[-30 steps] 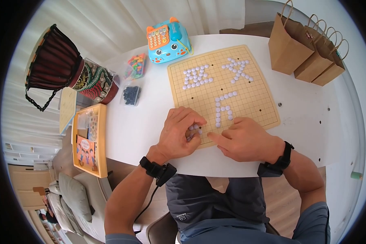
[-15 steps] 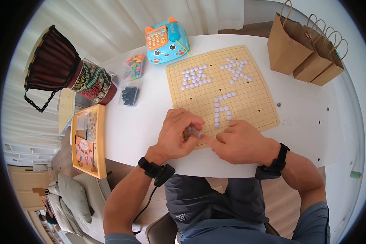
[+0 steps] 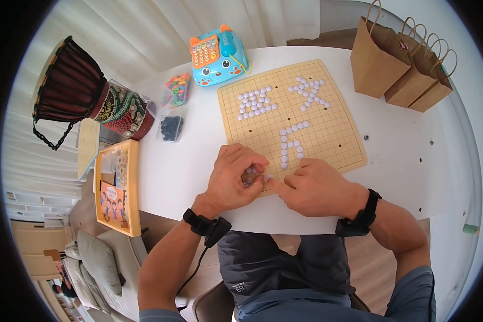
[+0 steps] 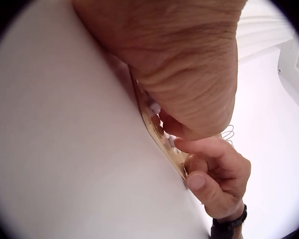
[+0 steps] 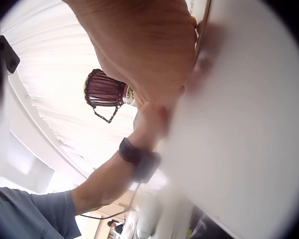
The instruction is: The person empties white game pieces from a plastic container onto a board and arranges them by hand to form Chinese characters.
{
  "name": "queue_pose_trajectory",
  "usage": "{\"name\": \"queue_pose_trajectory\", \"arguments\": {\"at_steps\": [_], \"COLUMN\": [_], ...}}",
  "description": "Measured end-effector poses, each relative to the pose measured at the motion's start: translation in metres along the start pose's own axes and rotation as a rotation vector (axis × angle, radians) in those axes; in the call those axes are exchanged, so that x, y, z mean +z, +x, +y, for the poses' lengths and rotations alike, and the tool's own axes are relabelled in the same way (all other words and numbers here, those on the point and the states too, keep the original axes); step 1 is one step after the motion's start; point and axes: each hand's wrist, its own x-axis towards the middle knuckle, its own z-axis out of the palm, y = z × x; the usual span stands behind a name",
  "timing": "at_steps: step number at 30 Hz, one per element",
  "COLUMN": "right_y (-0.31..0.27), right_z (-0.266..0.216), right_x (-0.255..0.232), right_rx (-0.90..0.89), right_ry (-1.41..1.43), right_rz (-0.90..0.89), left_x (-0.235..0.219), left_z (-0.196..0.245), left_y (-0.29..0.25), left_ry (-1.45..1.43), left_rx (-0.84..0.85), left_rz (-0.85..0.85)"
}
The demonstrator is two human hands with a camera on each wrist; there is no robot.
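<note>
A wooden grid board (image 3: 327,126) lies on the white table, with white go stones (image 3: 256,102) set out on it in three patterns. At the board's near left corner my left hand (image 3: 231,177) curls its fingers and thumb round a small cluster of white go stones (image 3: 248,176), partly hidden by it. My right hand (image 3: 322,189) reaches in from the right, index finger stretched out and the others bent. Its fingertip meets a single white stone (image 4: 171,141) beside the left thumb, as the left wrist view shows.
Beyond the board stands a blue toy telephone (image 3: 217,63). To its left are a box of colourful pieces (image 3: 176,88) and a box of black stones (image 3: 170,128). A drum (image 3: 121,110) and a wooden tray (image 3: 134,188) stand further left. Paper bags (image 3: 381,61) line the back right.
My right index finger has moved left to the opening of my left hand, and a white stone now shows at its tip. My left hand stays cupped at the same corner.
</note>
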Motion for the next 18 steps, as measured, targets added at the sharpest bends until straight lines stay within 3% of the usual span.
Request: {"name": "queue_pose_trajectory", "arguments": {"at_steps": [18], "right_y": [-0.014], "right_z": [0.023], "right_x": [-0.024], "right_rx": [0.057], "right_ry": [-0.007], "right_rz": [0.026], "left_x": [0.001], "left_z": [0.000], "left_y": [-0.001], "left_ry": [0.004], "left_rx": [-0.009], "left_rz": [0.003]}}
